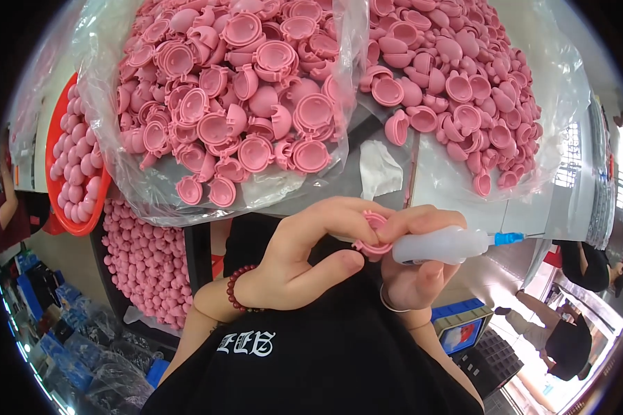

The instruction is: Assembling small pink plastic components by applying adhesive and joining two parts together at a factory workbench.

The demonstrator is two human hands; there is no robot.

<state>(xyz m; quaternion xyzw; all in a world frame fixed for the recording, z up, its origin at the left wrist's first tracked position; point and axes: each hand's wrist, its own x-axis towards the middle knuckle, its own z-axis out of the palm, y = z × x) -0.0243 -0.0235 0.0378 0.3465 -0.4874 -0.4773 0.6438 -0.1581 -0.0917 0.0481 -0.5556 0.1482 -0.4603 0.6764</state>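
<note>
Landmark: pink shell (375, 234), lying between both hands at centre.

- Far left of shell: one red basin (53, 149) holding pink balls.
- Above shell: two clear bags (104, 90) holding pink half-shells, too many to count.
- Left hand (294, 256) pinching shell, thumb and fingers curling around rim.
- Right hand (412, 266) gripping one squeeze bottle (444, 244), blue needle tip pointing away right of shell.

Step judged: gluing shell. Next move likely calls for turning needle tip onto rim.

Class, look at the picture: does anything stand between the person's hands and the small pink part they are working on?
No. The left hand and the right hand both grip the pink part directly; nothing visible lies between. The right hand also holds a squeeze bottle, its blue tip pointing away.
</note>
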